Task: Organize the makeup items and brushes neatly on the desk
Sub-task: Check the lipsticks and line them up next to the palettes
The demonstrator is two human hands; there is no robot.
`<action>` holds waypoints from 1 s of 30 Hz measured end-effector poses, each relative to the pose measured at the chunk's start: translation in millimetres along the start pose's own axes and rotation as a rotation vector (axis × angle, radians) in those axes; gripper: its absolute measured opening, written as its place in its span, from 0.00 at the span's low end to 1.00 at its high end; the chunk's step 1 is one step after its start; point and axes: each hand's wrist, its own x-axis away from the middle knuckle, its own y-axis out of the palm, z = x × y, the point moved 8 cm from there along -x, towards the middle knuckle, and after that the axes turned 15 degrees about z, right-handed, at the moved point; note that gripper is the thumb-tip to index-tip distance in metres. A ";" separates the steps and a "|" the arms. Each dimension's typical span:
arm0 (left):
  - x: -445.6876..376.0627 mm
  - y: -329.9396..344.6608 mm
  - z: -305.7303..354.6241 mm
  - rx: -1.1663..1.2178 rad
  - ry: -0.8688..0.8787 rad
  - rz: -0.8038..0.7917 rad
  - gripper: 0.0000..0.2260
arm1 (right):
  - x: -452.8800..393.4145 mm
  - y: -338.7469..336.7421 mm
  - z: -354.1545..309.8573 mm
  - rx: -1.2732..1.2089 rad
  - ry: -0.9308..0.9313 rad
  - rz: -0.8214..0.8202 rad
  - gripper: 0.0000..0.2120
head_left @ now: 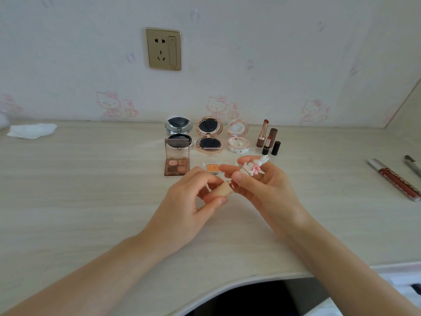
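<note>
Both hands meet above the tabletop. The left hand pinches a beige cap; the right hand grips a bunny-topped tube, the 2 pieces just apart. Behind them lie an open eyeshadow palette, a small orange pan, 3 open compacts and 2 uncapped lipsticks. A lip gloss lies at the right, a tissue far left.
</note>
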 end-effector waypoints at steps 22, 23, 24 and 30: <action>1.2 0.6 -9.3 -0.009 -0.076 0.016 0.07 | -2.1 -7.2 1.2 -0.020 0.018 0.098 0.22; 1.0 0.5 -10.0 -0.007 -0.081 0.019 0.07 | -2.1 -7.8 0.7 -0.028 0.016 0.102 0.20; 0.8 0.6 -10.8 -0.001 -0.090 0.021 0.07 | -2.6 -8.6 0.5 -0.040 0.014 0.107 0.18; 2.5 -0.1 -11.8 0.050 -0.136 0.041 0.05 | -3.4 -10.9 -0.2 -0.097 0.023 0.105 0.11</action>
